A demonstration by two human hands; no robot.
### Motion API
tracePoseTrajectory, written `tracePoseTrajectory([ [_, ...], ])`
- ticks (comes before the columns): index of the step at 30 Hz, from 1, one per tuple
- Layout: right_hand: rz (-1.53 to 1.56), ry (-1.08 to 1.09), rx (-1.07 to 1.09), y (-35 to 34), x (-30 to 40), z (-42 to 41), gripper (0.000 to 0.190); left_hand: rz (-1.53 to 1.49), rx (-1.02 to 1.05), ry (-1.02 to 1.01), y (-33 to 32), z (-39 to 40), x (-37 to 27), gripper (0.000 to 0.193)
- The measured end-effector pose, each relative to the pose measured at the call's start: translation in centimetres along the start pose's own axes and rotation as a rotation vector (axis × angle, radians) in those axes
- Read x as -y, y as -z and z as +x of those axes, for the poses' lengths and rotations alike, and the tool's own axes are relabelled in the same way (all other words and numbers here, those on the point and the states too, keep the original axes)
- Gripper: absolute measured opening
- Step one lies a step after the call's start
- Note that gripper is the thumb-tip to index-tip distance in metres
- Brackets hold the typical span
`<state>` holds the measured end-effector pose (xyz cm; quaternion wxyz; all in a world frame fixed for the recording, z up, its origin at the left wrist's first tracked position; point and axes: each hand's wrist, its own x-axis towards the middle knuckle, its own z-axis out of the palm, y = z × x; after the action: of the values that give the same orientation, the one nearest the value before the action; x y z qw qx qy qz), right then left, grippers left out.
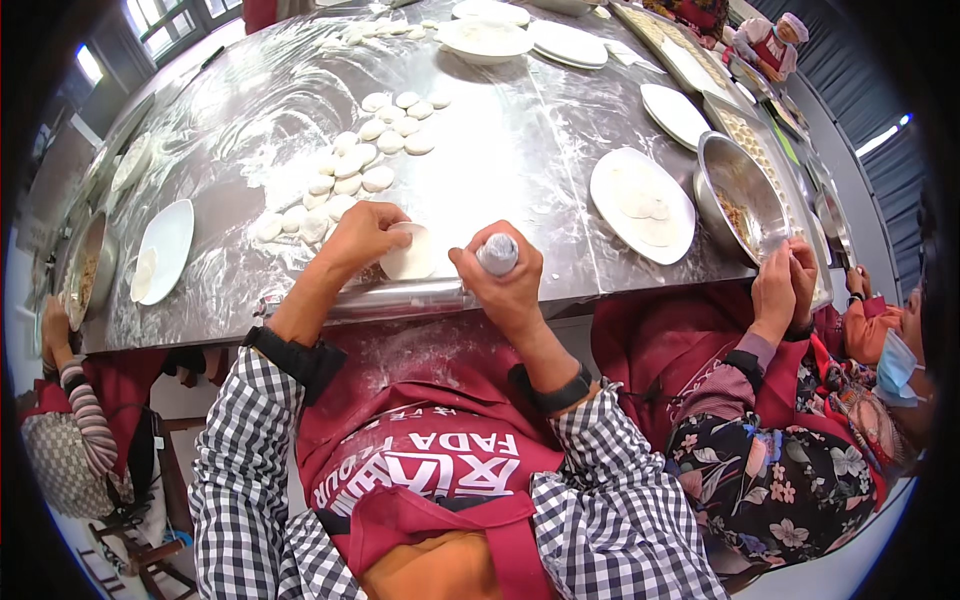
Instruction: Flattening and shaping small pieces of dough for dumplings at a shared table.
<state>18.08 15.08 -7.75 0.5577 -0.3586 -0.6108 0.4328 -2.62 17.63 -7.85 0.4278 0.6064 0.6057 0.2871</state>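
My left hand (369,236) pinches the upper edge of a thin, round dough wrapper (411,255) near the front edge of the floured metal table (517,150). To its right, my right hand (501,274) is closed around a rolling pin (498,254), whose rounded, plastic-covered end points up at the camera; the rest of it is hidden. Flattened dough pieces (377,178) lie in a cluster beyond my left hand, on loose flour.
At right, a white plate (604,187) holds wrappers beside a metal bowl (705,180) of filling, where a co-worker's hands (784,285) are busy. Another plate (176,240) stands at left, near a second bowl (105,262) and another person's hands (56,330). Filled trays (712,112) line the far right.
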Motion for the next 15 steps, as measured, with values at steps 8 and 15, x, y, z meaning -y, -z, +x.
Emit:
tracePoseTrajectory([
  [8,-0.04,0.059,-0.067,-1.7,-1.8,5.0,0.019,-0.007,0.006,0.039,0.1,-0.4,-1.4,0.019],
  [15,-0.025,0.043,-0.023,-0.3,-0.7,1.3,0.019,-0.008,0.08,0.024,-0.2,0.1,-0.2,0.028],
])
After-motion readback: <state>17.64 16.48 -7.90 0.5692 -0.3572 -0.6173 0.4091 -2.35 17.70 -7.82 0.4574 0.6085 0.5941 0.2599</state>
